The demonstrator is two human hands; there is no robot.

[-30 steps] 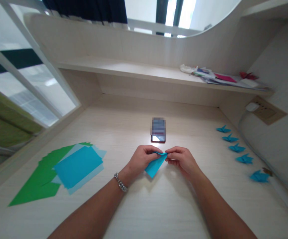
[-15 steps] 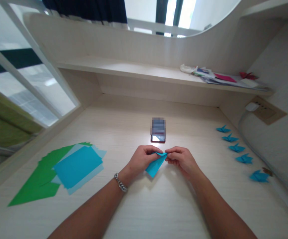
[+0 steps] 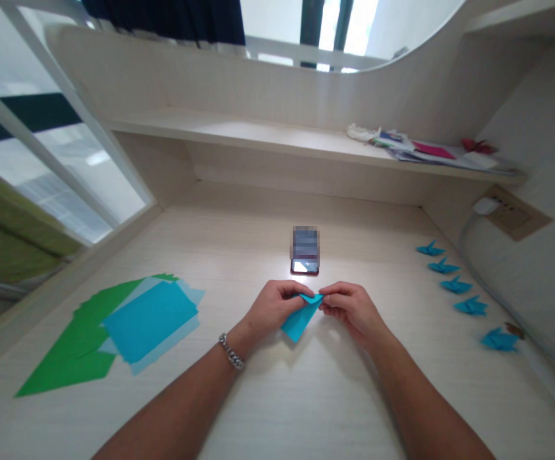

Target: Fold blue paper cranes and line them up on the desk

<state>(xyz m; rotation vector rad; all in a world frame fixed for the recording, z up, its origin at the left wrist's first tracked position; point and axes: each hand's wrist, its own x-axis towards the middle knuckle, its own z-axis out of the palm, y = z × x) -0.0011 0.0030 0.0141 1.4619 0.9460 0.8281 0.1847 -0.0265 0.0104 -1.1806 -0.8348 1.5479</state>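
Between my hands is a folded sheet of blue origami paper, its lower corner pointing toward me. My left hand pinches its upper left side, thumb and fingers closed on the paper. With its fingertips, my right hand grips the upper right corner. A small flap along the top edge shows between the two sets of fingertips. The finer folds under my fingers are hidden. Just beyond my hands lies a phone, its screen partly blurred.
Several folded blue paper cranes stand in a row at the right, near a white cable. Loose blue sheets overlap green sheets at the left. A shelf with papers spans the back.
The flap at the top of the blue paper sits slightly lower and looks wider. Both hands stay almost in place.
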